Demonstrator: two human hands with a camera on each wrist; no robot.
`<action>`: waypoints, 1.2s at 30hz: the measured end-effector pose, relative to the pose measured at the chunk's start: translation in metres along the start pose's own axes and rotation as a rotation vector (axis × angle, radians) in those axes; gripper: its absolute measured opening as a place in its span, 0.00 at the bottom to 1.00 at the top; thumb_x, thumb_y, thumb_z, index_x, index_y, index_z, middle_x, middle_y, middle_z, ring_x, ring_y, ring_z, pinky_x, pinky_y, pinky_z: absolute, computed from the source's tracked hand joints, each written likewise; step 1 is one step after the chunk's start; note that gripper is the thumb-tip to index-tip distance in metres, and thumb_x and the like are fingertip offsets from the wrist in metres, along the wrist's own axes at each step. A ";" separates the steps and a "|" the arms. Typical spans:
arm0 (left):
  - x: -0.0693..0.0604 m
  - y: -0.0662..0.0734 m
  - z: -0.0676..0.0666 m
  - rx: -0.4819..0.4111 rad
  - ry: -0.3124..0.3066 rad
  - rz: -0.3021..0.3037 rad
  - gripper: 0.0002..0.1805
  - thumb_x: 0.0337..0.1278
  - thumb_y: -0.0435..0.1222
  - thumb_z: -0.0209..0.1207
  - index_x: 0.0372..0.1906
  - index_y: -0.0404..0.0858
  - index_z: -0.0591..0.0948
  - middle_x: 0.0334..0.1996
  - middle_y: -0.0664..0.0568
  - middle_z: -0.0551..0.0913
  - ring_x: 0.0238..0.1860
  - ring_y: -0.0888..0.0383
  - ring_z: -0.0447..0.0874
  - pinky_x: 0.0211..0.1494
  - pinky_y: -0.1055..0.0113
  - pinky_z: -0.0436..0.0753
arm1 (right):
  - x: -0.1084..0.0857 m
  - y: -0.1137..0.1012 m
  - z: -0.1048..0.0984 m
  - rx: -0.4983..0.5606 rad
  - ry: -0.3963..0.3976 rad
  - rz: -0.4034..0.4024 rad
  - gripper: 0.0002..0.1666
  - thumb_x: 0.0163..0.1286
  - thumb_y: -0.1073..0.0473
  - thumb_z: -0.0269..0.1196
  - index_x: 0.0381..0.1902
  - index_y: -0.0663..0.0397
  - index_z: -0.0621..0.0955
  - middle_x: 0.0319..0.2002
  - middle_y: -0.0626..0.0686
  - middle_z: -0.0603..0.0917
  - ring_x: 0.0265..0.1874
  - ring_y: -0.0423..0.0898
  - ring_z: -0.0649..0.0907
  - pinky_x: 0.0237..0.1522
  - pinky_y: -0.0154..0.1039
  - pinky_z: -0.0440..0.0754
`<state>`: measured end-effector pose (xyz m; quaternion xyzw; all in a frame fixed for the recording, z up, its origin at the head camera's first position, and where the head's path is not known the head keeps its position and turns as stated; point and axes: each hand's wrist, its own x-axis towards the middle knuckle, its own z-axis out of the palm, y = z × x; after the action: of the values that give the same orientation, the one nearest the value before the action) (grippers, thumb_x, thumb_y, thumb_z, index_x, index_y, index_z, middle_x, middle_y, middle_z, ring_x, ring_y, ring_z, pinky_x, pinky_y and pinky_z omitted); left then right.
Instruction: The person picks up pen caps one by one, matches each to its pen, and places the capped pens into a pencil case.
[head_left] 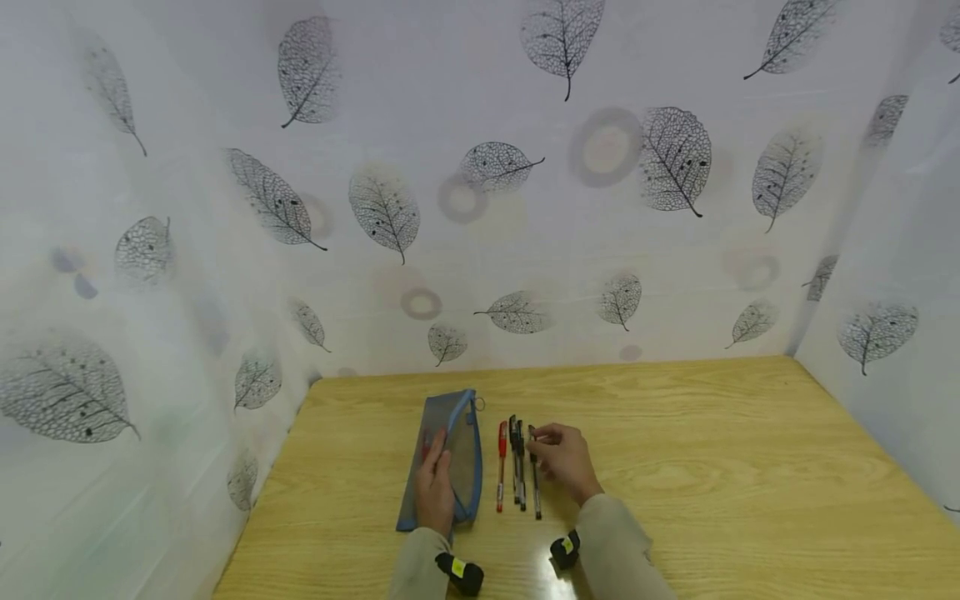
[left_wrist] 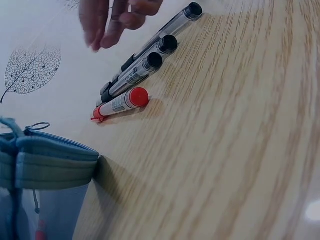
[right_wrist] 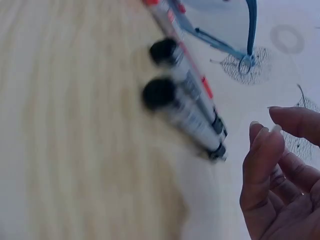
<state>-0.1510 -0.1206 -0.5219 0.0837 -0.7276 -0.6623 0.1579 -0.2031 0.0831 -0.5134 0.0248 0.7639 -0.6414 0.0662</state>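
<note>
My left hand holds a blue-edged mesh pencil pouch, its fingers lying along the pouch. Something red shows through the mesh. To the pouch's right lie a red gel pen and two black gel pens close together, with another black pen slightly apart. Over that rightmost pen's cap end is my right hand, its fingers bent. In the right wrist view the hand has thumb and fingertips near each other, with nothing visible between them.
A wood-grain table carries everything. White sheeting with a leaf print surrounds it at the back and both sides. Black straps with yellow labels sit at both wrists. A small ring hangs by the pouch's far end.
</note>
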 end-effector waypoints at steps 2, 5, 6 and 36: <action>-0.001 0.000 0.000 -0.001 0.001 -0.001 0.22 0.74 0.33 0.46 0.68 0.34 0.69 0.70 0.44 0.64 0.71 0.46 0.58 0.69 0.47 0.61 | -0.001 0.003 -0.003 -0.020 0.021 0.014 0.15 0.63 0.65 0.65 0.47 0.67 0.81 0.33 0.57 0.84 0.18 0.47 0.79 0.19 0.38 0.78; -0.001 -0.001 0.000 0.004 0.001 0.001 0.22 0.74 0.33 0.46 0.68 0.34 0.69 0.70 0.43 0.64 0.71 0.45 0.58 0.69 0.46 0.61 | -0.002 0.006 -0.006 -0.059 0.045 0.026 0.16 0.61 0.64 0.66 0.46 0.67 0.81 0.31 0.56 0.84 0.18 0.46 0.79 0.20 0.38 0.78; -0.001 -0.001 0.000 0.004 0.001 0.000 0.22 0.74 0.33 0.46 0.68 0.34 0.69 0.70 0.43 0.63 0.71 0.45 0.58 0.69 0.46 0.61 | -0.002 0.007 -0.007 -0.070 0.050 0.029 0.16 0.61 0.63 0.67 0.45 0.67 0.82 0.30 0.56 0.84 0.18 0.45 0.79 0.20 0.38 0.77; -0.001 -0.001 0.001 0.049 0.029 0.024 0.21 0.73 0.32 0.46 0.67 0.34 0.71 0.70 0.43 0.63 0.69 0.46 0.62 0.65 0.49 0.67 | -0.005 0.019 -0.003 -0.175 0.092 0.045 0.15 0.59 0.60 0.69 0.39 0.67 0.82 0.23 0.53 0.82 0.14 0.43 0.78 0.15 0.36 0.77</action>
<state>-0.1505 -0.1193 -0.5233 0.0885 -0.7424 -0.6408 0.1743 -0.1956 0.0895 -0.5306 0.0658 0.8186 -0.5686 0.0474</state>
